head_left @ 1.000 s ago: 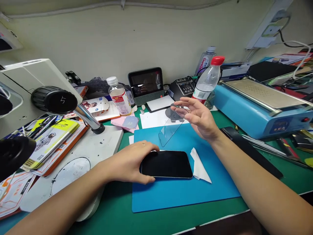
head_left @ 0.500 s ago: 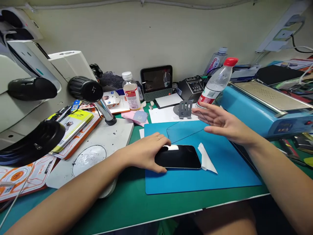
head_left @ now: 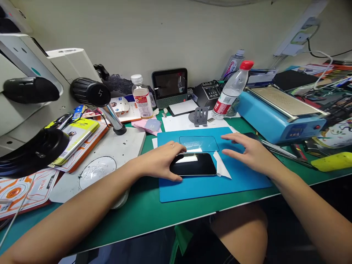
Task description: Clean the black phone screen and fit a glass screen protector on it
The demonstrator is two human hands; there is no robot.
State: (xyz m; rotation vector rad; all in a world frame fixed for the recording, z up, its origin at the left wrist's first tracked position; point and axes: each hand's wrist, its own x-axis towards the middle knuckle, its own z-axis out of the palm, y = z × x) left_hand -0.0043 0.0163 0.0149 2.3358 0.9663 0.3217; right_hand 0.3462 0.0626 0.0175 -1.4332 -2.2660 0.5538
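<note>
The left hand [head_left: 162,159] clamps the end of the dark phone [head_left: 193,164] on the blue mat [head_left: 209,187]. The right hand [head_left: 251,152] hovers open, holding nothing, its fingertips just beside the clear glass protector [head_left: 199,143], which lies flat beyond the phone. The white wipe [head_left: 222,169] touches the phone's edge — lint or a fingerprint could get trapped under the glass.
</note>
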